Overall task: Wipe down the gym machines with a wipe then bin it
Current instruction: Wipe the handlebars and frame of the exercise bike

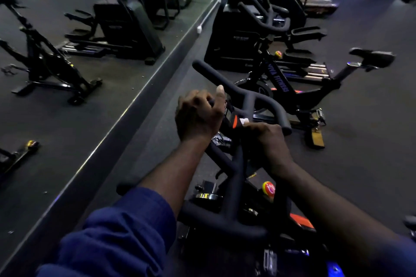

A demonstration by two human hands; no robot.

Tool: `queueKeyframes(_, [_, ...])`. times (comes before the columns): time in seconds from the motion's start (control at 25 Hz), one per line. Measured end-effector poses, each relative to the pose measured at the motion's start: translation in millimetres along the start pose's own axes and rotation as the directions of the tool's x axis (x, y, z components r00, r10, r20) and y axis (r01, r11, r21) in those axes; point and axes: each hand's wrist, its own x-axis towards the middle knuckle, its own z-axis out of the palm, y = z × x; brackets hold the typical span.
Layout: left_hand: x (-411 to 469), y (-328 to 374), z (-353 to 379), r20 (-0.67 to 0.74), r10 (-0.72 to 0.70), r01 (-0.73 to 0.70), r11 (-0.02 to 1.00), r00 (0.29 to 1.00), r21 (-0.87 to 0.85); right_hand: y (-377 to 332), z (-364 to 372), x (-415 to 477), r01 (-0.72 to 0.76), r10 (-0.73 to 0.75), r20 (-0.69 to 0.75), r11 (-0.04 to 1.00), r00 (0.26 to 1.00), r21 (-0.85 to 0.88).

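A black spin bike stands right in front of me, its curved handlebar (pixel 254 99) running from upper left to right. My left hand (pixel 198 114) grips the handlebar near the small console (pixel 231 117), thumb raised. My right hand (pixel 267 141) curls over the bar's centre stem and holds a white wipe (pixel 244 122), of which only a small corner shows by an orange tab. The rest of the wipe is hidden under the fingers. A red-yellow resistance knob (pixel 269 189) sits below.
A second spin bike (pixel 292 87) with its saddle (pixel 371 57) stands just ahead. Black steppers (pixel 238 36) are behind it. A wall mirror (pixel 67 51) on the left reflects the machines. Dark rubber floor (pixel 371 130) lies open to the right.
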Motion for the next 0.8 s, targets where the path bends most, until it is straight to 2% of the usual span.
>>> queueKeyframes(0.08, [-16.5,-4.4,2.9,-0.027,0.114,-0.114,0.993,0.993,0.01,-10.9,0.6,-26.8,-0.073,0.075,-0.023,0.996,0.997,0.055])
queueKeyframes(0.16, [-40.6,-2.9,7.1,-0.035,0.177,-0.176,0.984,0.984,0.029,-24.9,-5.6,-60.1,-0.074,0.078,-0.031,0.992,0.996,0.103])
queueKeyframes(0.2, [-52.4,3.6,9.4,-0.035,0.193,-0.193,0.981,0.98,0.022,-28.6,-12.6,-74.9,-0.058,0.057,0.014,0.992,0.998,0.111])
queueKeyframes(0.28, [-73.0,26.6,15.4,0.021,0.267,-0.267,0.964,0.964,0.011,-22.4,-33.0,-89.5,-0.115,0.097,0.109,0.978,0.989,0.174])
queueKeyframes(0.36, [-93.5,68.9,28.3,0.12,0.356,-0.353,0.935,0.927,-0.044,7.9,-64.5,-103.4,-0.245,0.231,0.085,0.939,0.969,0.24])
queueKeyframes(0.4, [-105.4,97.7,38.4,0.176,0.368,-0.349,0.928,0.913,-0.128,27.5,-86.5,-116.4,-0.299,0.3,0.037,0.917,0.953,0.265])
queueKeyframes(0.48, [-133.6,163.0,56.4,0.328,0.325,-0.203,0.913,0.887,-0.355,76.3,-132.6,-153.8,-0.358,0.389,-0.034,0.875,0.921,0.326])
queueKeyframes(0.56, [-165.2,229.3,77.1,0.453,0.323,-0.077,0.873,0.831,-0.481,127.7,-187.3,-203.6,-0.401,0.49,-0.11,0.806,0.865,0.435])
queueKeyframes(0.68, [-235.0,339.4,115.7,0.556,0.474,-0.095,0.812,0.683,-0.577,208.8,-282.0,-303.3,-0.469,0.711,-0.194,0.618,0.676,0.631])
queueKeyframes(0.8, [-322.8,451.5,162.2,0.664,0.546,0.073,0.742,0.51,-0.666,284.8,-363.0,-403.3,-0.44,0.792,-0.288,0.555,0.538,0.706])
